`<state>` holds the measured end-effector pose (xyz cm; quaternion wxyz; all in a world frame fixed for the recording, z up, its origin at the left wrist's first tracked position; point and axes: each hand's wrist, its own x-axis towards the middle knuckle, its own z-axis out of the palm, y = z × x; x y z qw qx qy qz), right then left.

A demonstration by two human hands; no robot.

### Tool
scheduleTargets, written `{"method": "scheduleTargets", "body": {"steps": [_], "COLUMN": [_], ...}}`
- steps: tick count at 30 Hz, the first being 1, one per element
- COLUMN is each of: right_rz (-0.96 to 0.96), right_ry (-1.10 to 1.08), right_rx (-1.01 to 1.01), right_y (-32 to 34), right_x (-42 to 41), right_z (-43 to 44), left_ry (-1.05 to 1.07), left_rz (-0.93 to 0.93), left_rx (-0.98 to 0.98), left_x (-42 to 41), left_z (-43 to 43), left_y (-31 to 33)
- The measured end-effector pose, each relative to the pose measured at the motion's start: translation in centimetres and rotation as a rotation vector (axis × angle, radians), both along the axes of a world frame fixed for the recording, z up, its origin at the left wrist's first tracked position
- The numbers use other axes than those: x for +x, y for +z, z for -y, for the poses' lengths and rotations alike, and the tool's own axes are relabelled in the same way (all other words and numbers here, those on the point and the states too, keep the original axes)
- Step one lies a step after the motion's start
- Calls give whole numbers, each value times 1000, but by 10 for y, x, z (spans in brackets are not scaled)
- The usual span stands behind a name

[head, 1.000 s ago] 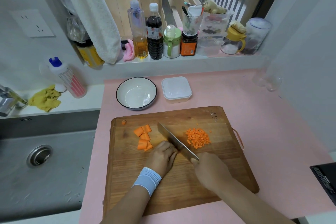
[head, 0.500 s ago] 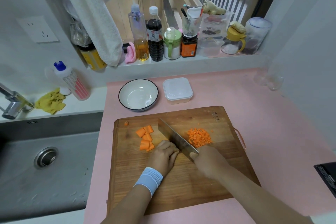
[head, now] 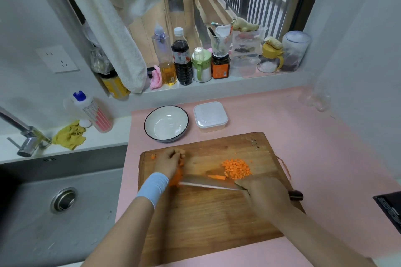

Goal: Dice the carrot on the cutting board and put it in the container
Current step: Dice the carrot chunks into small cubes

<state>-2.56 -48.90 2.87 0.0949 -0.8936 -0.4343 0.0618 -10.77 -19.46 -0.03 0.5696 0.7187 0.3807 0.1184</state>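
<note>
1. A pink counter [head: 325, 158] runs beside a steel sink [head: 54, 201]. The wooden board [head: 217, 219] lies on it, nearest me.
2. On the board, my right hand [head: 267, 199] is wrapped round the handle of the knife [head: 208, 184]. The blade lies low and crosswise, pointing away from that grip toward the other hand.
3. At the blade tip, my left hand [head: 169, 162] bends its fingers down over the chunks [head: 175, 178]. Blur hides whether it pinches one or only covers them, so I cannot tell.
4. Just beyond the blade, between the two hands, lies a cut strip [head: 217, 177]. Just past the knife grip sits the heap of dice [head: 237, 168].
5. I judge the carrot stiff and light, and apt to roll or skid on wood. I would hold a chunk flat side down, from above, with fingertips tucked back from the edge. The dice are loose and will scatter, so carrying them on the flat of the blade looks safest.
6. Beyond the left hand, off the board, stands an empty bowl [head: 166, 123]. The container [head: 210, 117] stands beyond the dice and looks lidded.
7. Farthest off, the sill [head: 217, 84] carries bottles [head: 182, 60] and jars under a hanging towel [head: 121, 39].
</note>
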Motion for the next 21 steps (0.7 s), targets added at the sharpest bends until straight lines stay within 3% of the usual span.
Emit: {"method": "scheduleTargets", "body": {"steps": [5,8,15,21], "right_rz": [161,212,224,75], "right_ry": [163,188,180,67], "right_rx": [-13,-21,-40,16], "right_y": [16,13,19,17], "right_x": [-2,-4,-7,-11], "right_z": [-6,-10,-17,-7], "left_ry": [-652,-827,-696,-542], "left_rz": [-330,-412,-252,-226], "left_rx": [109,58,-30,-121], "left_x": [14,16,17,18], "left_z": [17,24,23,14], "left_y": [23,16,3,-4]}}
